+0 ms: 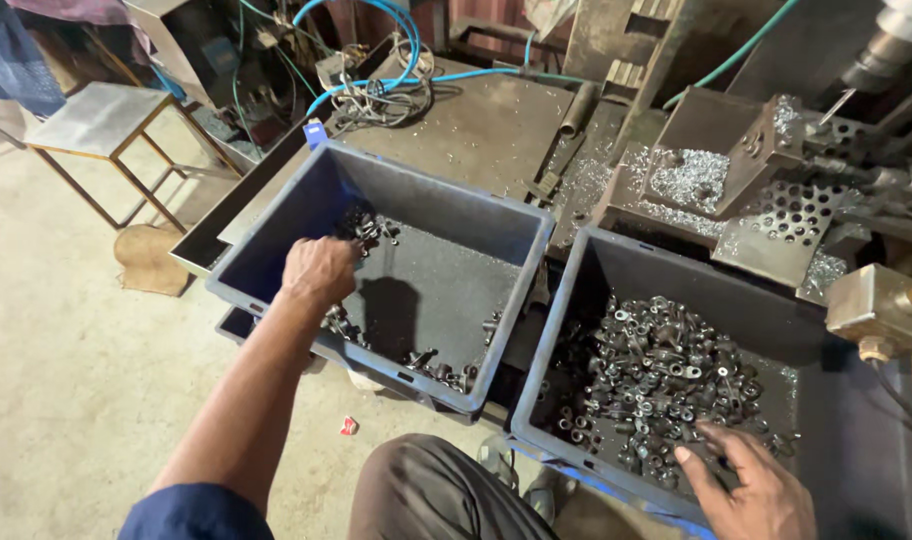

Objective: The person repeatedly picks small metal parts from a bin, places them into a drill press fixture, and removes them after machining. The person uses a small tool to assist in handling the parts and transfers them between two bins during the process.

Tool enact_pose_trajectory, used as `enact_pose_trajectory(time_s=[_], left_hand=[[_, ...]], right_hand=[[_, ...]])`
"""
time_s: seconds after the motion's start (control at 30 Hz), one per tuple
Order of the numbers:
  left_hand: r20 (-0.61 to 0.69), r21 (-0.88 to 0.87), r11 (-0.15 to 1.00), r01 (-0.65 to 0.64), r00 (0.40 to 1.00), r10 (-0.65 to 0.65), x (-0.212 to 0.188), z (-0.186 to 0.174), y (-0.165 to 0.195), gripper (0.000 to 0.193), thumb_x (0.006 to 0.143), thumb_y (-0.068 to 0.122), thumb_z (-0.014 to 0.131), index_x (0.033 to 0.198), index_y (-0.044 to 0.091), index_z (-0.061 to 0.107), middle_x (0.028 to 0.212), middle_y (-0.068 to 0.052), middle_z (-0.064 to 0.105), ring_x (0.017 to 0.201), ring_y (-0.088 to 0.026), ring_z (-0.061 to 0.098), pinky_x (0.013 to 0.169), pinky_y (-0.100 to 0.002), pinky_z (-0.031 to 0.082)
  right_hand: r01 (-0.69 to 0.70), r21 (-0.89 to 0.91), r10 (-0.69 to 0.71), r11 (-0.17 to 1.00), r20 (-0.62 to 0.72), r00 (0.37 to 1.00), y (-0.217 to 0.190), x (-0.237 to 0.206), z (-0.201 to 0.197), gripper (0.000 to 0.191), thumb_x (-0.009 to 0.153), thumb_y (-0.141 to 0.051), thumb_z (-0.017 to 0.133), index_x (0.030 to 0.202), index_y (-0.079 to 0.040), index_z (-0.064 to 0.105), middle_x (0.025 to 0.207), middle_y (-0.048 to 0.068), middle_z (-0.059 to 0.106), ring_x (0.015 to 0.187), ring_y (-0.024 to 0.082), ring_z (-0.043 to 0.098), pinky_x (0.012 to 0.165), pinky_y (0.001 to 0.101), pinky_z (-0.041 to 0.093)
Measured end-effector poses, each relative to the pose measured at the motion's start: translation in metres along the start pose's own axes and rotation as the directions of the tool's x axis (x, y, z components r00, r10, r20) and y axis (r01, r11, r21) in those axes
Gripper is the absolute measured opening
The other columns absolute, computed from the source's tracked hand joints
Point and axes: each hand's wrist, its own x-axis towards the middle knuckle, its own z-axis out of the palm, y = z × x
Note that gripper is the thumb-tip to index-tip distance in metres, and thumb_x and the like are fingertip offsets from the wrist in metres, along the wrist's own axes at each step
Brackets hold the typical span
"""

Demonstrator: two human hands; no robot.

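Left hand (319,270) clenched over small metal parts (371,228) in left bin (276,225), right hand (756,490) fingers released, spread on parts heap (656,380) in right bin (576,300)

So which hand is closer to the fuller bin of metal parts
Right. The right hand reaches over the near edge of the fuller bin, fingers on its pile of parts. The left hand is apart, inside the other bin.
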Motion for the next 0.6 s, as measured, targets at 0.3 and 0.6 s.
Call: enact_pose_trajectory(time_s=[0.3,0.6], left_hand=[[0.299,0.159,0.981,0.111,0.942,-0.155,0.017,0.048,-0.013,0.031,0.1,0.028,0.053,0.11,0.021,0.081,0.117,-0.009,0.078,0.111,-0.027,0.075,0.089,-0.043,0.061],[0.264,0.182,0.966,0.181,0.938,-0.225,0.01,0.045,-0.012,0.033,0.098,0.025,0.054,0.113,0.017,0.083,0.121,-0.011,0.078,0.115,-0.03,0.075,0.093,-0.043,0.06]], right_hand=[[-0.066,0.436,-0.012,0.897,0.172,0.985,0.013,-0.001,-0.011,0.058,0.083,-0.032,0.073,0.136,-0.013,0.059,0.118,0.01,0.076,0.108,0.021,0.073,0.09,0.0354,0.058],[-0.034,0.79,-0.054,0.612,0.084,0.995,0.024,-0.007,-0.018,0.05,0.101,-0.033,0.055,0.14,-0.003,0.063,0.11,0.014,0.079,0.096,0.018,0.072,0.085,0.0319,0.057]])
